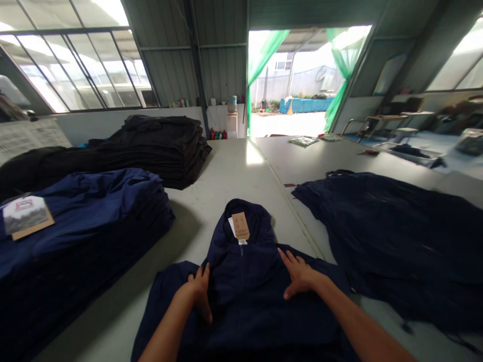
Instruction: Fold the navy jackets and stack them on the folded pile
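A navy hooded jacket [241, 301] lies front side up on the pale table [226, 171], its hood pointing away from me. Inside the hood opening sits a brown cardboard hang tag [240, 226], with a white tag partly behind it. My left hand [199, 291] rests on the jacket's left shoulder area, fingers spread. On the opposite shoulder lies my right hand [299, 274], thumb and fingers apart. Neither hand grips the fabric. The jacket's lower part runs out of view at the bottom edge.
Left of me stands a stack of navy garments [113, 211] with a picture tag [28, 216] on top. Behind it is a stack of black garments [162, 151]. To the right lie more navy garments [396, 236]. Flat plastic packets [304, 141] lie near the table's far edge.
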A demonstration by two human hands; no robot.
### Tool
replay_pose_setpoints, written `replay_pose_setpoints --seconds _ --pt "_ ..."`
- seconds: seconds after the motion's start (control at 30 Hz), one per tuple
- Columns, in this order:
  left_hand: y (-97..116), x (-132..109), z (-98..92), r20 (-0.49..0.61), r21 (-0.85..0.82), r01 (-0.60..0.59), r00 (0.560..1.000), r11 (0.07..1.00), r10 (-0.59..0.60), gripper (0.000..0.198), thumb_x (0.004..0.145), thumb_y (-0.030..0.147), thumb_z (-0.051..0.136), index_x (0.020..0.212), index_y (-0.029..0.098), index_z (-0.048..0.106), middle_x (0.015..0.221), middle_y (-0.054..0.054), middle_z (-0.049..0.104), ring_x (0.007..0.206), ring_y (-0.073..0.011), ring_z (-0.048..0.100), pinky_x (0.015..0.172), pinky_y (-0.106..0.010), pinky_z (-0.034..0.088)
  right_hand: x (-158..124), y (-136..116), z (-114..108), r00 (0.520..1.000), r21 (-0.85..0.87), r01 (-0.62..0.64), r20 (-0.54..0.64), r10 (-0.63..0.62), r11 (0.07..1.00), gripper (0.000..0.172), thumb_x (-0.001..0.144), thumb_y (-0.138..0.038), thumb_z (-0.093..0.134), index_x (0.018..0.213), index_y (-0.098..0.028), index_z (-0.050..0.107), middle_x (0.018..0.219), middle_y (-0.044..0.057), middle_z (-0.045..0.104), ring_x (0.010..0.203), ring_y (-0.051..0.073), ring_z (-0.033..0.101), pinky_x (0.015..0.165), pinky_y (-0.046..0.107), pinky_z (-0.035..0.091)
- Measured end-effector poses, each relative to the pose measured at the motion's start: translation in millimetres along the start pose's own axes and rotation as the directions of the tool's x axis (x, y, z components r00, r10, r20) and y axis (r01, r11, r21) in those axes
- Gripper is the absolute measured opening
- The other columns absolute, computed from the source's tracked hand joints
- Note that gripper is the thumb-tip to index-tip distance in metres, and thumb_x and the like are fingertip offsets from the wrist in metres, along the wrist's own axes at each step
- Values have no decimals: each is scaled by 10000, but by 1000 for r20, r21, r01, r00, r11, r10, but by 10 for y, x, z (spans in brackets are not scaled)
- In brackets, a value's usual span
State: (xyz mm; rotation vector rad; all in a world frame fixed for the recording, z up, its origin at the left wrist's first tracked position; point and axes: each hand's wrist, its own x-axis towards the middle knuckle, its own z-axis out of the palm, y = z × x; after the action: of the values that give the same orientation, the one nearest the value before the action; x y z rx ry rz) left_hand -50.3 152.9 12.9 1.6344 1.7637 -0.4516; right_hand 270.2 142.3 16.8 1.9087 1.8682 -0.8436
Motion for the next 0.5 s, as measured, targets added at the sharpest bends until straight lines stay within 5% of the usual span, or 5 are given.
replay_pose_setpoints --seconds 0.07,0.17,0.27,0.4,0.5 --pt "34 -95 127 -69 40 20 997 999 -18 1435 136 127 784 1401 206 110 1480 -154 64 1305 -438 77 1008 -529 299 -102 -46 118 997 -63 -47 -61 44 997 1345 354 -347 805 1395 -301 -46 1478 127 71 1298 408 132 985 514 227" --pt "60 -213 248 -231 99 38 973 994 -14 1362 216 56 765 1398 212 104 1460 -174 167 1282 -417 223 947 -506 373 -211 -109 250 967 -105 -114 -241 86 988 1242 411 -271 791 1405 -259 47 1358 157 366 1194 354 385 924 459 326" --pt "39 -306 261 -273 86 27 962 996 -2 1037 392 39 702 1338 153 293 1336 -189 399 1133 -355 473 891 -435 423 -320 -135 280 963 -67 -105 -257 84 992 866 553 -252 715 1328 -199 333 1104 134 595 1027 288 550 855 395 389" --pt "1 -389 253 -274 55 -3 962 998 18 399 620 76 536 1004 151 617 1039 -155 636 1005 -319 580 821 -405 447 -485 -118 251 958 -68 -35 -285 14 997 359 675 -225 590 1030 -182 612 1049 137 626 1005 295 565 823 388 403" --pt "29 -426 242 -339 24 -13 941 1000 21 324 673 91 465 907 205 659 1002 -135 656 970 -317 599 771 -397 458 -553 -87 176 944 -48 14 -329 -29 999 302 717 -238 533 1001 -202 631 1038 125 638 985 290 577 783 371 420"
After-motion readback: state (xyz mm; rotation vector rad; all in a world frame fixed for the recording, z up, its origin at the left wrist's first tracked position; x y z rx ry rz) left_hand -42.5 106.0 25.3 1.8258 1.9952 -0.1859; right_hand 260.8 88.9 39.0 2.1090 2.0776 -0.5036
